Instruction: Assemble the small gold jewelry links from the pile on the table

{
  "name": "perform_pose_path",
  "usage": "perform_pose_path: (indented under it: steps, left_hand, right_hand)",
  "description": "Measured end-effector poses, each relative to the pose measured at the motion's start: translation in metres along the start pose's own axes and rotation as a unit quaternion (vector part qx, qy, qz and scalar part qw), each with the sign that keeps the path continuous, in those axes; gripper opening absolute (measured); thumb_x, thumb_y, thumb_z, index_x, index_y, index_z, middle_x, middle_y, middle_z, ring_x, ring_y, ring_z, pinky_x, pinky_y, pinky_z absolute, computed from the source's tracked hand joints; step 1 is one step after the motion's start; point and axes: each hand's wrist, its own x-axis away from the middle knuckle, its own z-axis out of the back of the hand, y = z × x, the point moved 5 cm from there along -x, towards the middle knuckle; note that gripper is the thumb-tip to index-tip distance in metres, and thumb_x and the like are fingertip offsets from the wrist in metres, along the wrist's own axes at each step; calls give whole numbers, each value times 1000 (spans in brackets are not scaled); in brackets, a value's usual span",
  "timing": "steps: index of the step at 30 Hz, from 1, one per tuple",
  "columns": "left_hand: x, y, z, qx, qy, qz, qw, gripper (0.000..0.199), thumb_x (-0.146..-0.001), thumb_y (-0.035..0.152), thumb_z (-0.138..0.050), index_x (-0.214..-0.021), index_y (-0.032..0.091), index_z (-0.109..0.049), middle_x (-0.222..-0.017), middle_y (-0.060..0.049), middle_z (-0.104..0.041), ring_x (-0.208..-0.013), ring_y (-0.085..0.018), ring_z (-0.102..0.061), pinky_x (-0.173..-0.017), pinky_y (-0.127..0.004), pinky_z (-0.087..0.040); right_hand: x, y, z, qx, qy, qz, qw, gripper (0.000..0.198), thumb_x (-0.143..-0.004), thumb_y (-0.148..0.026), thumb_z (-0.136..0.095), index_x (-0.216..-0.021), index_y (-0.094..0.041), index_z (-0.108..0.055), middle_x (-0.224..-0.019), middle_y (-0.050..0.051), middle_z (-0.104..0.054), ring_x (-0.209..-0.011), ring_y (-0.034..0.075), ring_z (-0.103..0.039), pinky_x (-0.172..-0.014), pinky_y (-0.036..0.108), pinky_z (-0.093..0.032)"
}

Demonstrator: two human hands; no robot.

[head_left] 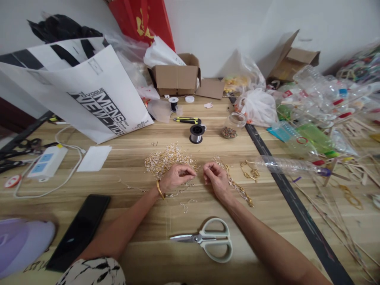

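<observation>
My left hand (177, 175), with a gold bangle (160, 190) at the wrist, is closed with thumb and fingertips together. A short gap to the right, my right hand (216, 176) is pinched too. Whatever lies between the fingertips of either hand is too small to make out. Behind my left hand spreads a heap of small gold and silver beads or chain pieces (163, 158). A thin beaded chain (178, 192) runs under my left wrist, and a short piece of chain (187, 205) lies nearer me. Gold and silver chains (242, 192) lie beside my right hand.
Scissors (208, 238) lie in front of me. Farther back are a wire spool (196, 134), a utility knife (187, 120) and a jar of beads (230, 128). A phone (79, 231) and a white paper bag (97, 95) are left; plastic bottles (314, 134) crowd the right.
</observation>
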Motion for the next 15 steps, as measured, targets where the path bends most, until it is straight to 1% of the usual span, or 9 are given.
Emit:
perform_pose_path:
  steps: [3,9,15]
  left_hand:
    - [1,0,-1,-27,-11,3,1000,7,-74,15,-63,-78,12,-68,-80,-5,-68,-72,-12,-61,-69,-23,-49]
    - [1,4,-2,-117,-43,2,992,9,-74,13,-61,-80,12,-68,-77,-3,-67,-65,-9,-57,-63,-20,-46]
    - [3,6,-2,-189,-63,31,979,16,-70,9,-60,-85,14,-63,-66,1,-61,-60,-9,-54,-60,-20,-43]
  right_hand:
    - [0,-1,0,-1,-1,1,1000,21,-80,-36,-62,-75,-17,-54,-51,-6,-48,-42,7,-42,-41,18,-35]
    - [-1,-2,0,-1,10,-5,1000,25,-77,-40,-63,-74,-17,-53,-49,-6,-47,-40,7,-42,-39,18,-35]
    - [-1,-4,-1,5,8,0,1000,25,-77,-40,-63,-74,-17,-54,-50,-6,-48,-40,7,-41,-39,18,-36]
